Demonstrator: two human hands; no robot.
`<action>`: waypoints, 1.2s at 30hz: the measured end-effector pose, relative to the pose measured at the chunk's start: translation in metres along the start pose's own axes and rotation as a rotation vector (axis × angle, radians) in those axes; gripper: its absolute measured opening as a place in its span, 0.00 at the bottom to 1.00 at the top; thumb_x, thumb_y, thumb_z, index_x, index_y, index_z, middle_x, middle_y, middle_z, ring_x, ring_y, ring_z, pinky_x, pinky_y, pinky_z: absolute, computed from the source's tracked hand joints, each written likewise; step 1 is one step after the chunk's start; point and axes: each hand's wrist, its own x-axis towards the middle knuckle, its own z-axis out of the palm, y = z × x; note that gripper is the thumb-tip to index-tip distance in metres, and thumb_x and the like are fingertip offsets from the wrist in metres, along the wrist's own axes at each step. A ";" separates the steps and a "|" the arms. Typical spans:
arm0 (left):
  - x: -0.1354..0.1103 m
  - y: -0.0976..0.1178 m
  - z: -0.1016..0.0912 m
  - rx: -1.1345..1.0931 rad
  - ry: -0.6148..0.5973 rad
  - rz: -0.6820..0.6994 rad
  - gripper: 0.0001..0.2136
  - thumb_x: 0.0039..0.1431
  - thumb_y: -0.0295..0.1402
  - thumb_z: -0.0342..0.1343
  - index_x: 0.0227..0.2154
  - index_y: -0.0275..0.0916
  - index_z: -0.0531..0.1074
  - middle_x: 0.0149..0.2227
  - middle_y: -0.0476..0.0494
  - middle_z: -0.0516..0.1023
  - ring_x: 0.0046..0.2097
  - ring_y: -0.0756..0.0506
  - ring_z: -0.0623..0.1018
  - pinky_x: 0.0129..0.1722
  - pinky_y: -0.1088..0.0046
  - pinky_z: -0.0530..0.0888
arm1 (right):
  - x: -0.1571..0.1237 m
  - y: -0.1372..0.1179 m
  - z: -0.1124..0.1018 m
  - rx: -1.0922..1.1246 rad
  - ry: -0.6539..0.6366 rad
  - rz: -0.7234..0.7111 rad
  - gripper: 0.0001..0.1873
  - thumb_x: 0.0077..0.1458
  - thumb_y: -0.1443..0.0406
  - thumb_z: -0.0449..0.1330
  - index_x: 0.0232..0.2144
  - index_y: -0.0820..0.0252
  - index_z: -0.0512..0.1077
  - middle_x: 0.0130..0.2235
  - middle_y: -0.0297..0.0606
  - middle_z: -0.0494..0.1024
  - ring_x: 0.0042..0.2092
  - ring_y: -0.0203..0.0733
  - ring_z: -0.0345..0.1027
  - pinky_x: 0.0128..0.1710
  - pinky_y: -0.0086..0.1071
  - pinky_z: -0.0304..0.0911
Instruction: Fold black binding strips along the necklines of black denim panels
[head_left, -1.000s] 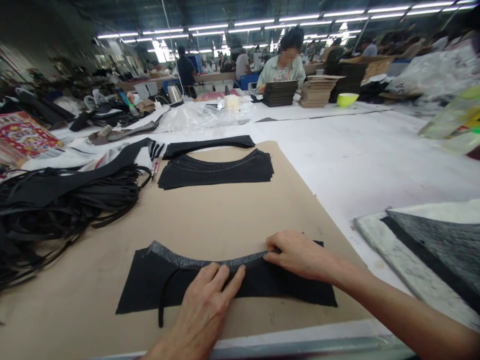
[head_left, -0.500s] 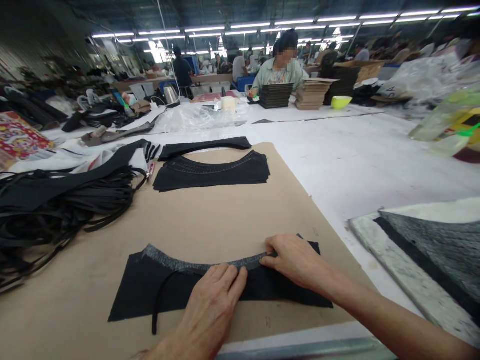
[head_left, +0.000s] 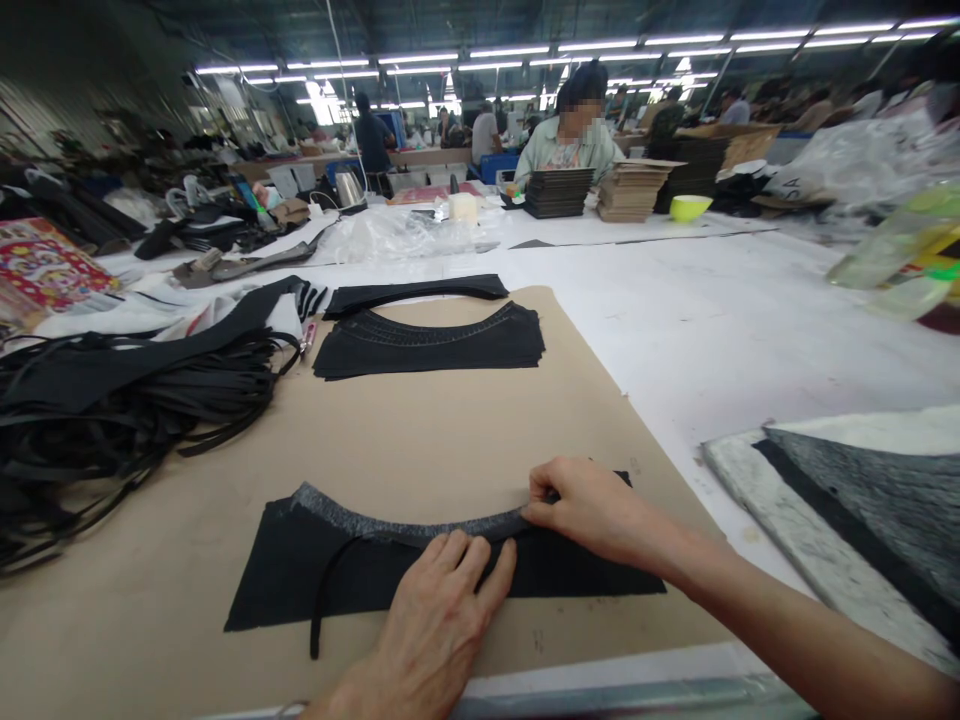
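A black fabric piece (head_left: 285, 570) with a curved upper edge lies on brown paper before me. Along its curve runs a speckled grey fabric strip (head_left: 360, 525), and a thin black strap (head_left: 318, 610) hangs down from it at the left. My left hand (head_left: 446, 610) rests on the middle of the piece, fingers stretched, fingertips just below the grey strip. Near the right end, my right hand (head_left: 589, 510) pinches the grey strip between thumb and curled fingers. That hand covers the strip's far end.
Stacked black curved pieces (head_left: 431, 350) lie farther back on the brown paper (head_left: 420, 425). A heap of black straps (head_left: 150, 400) is at the left. On the right sits a pale slab (head_left: 787, 520) bearing grey fabric. A person (head_left: 574, 135) works across the table behind stacked boards (head_left: 559, 192).
My left hand's index finger has spread away from the others. My right hand has lifted slightly, its fingers curled tighter at the strip. The whole view has shifted a little.
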 end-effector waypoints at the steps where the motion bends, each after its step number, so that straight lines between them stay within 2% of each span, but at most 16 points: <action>1: -0.001 0.000 0.001 0.001 0.010 -0.002 0.27 0.58 0.23 0.49 0.61 0.40 0.55 0.45 0.41 0.70 0.46 0.41 0.70 0.48 0.63 0.70 | 0.000 0.002 0.003 -0.028 0.016 0.003 0.06 0.48 0.62 0.58 0.23 0.56 0.73 0.25 0.33 0.76 0.28 0.37 0.66 0.25 0.28 0.48; 6: -0.002 0.003 0.005 0.010 0.019 -0.005 0.28 0.57 0.23 0.49 0.61 0.38 0.54 0.45 0.42 0.70 0.45 0.41 0.70 0.48 0.62 0.69 | 0.000 0.009 0.017 -0.096 0.050 -0.009 0.08 0.50 0.63 0.57 0.23 0.57 0.73 0.26 0.36 0.77 0.31 0.42 0.70 0.26 0.30 0.48; 12: 0.001 0.003 0.009 0.038 0.026 -0.016 0.29 0.56 0.21 0.47 0.62 0.34 0.52 0.42 0.40 0.71 0.44 0.41 0.71 0.47 0.62 0.69 | -0.001 0.007 0.019 -0.143 0.072 -0.022 0.09 0.51 0.63 0.57 0.22 0.58 0.72 0.26 0.39 0.77 0.33 0.46 0.72 0.28 0.32 0.50; 16: 0.001 0.002 0.009 0.017 0.040 -0.019 0.28 0.55 0.20 0.47 0.60 0.34 0.55 0.45 0.40 0.72 0.45 0.42 0.71 0.48 0.63 0.68 | -0.003 0.010 0.019 -0.144 0.107 0.034 0.11 0.51 0.58 0.59 0.23 0.59 0.71 0.26 0.41 0.77 0.34 0.48 0.72 0.30 0.32 0.53; 20: 0.003 0.002 0.011 0.007 0.145 -0.013 0.25 0.54 0.18 0.46 0.56 0.33 0.62 0.52 0.39 0.71 0.51 0.41 0.69 0.51 0.65 0.66 | -0.004 0.032 0.010 -0.056 0.123 0.108 0.13 0.48 0.54 0.61 0.27 0.58 0.71 0.27 0.37 0.76 0.31 0.44 0.69 0.28 0.31 0.51; 24: 0.007 0.002 0.016 -0.009 0.197 0.032 0.23 0.55 0.18 0.44 0.54 0.31 0.64 0.47 0.39 0.74 0.50 0.42 0.70 0.51 0.67 0.66 | -0.003 0.063 -0.001 0.204 0.041 0.102 0.07 0.48 0.61 0.61 0.28 0.59 0.70 0.25 0.32 0.72 0.29 0.37 0.66 0.26 0.28 0.52; 28: 0.010 0.003 0.017 0.001 0.160 0.025 0.25 0.54 0.18 0.44 0.56 0.30 0.62 0.46 0.38 0.74 0.49 0.41 0.71 0.51 0.65 0.66 | -0.002 0.076 0.000 0.330 -0.039 0.081 0.06 0.54 0.64 0.54 0.30 0.61 0.68 0.20 0.28 0.68 0.23 0.33 0.64 0.22 0.25 0.55; 30: 0.011 0.003 0.016 -0.003 0.124 0.014 0.26 0.54 0.19 0.45 0.58 0.32 0.59 0.47 0.38 0.73 0.49 0.41 0.71 0.51 0.65 0.67 | -0.002 0.077 0.004 0.348 -0.029 0.076 0.05 0.55 0.65 0.53 0.30 0.61 0.67 0.18 0.27 0.66 0.22 0.33 0.64 0.22 0.25 0.55; 36: 0.015 0.005 0.013 -0.042 0.035 0.006 0.31 0.54 0.22 0.48 0.62 0.36 0.52 0.44 0.41 0.72 0.45 0.42 0.71 0.48 0.64 0.68 | -0.006 0.073 0.006 0.279 0.054 0.050 0.07 0.56 0.65 0.53 0.29 0.60 0.69 0.19 0.30 0.70 0.22 0.34 0.65 0.24 0.26 0.52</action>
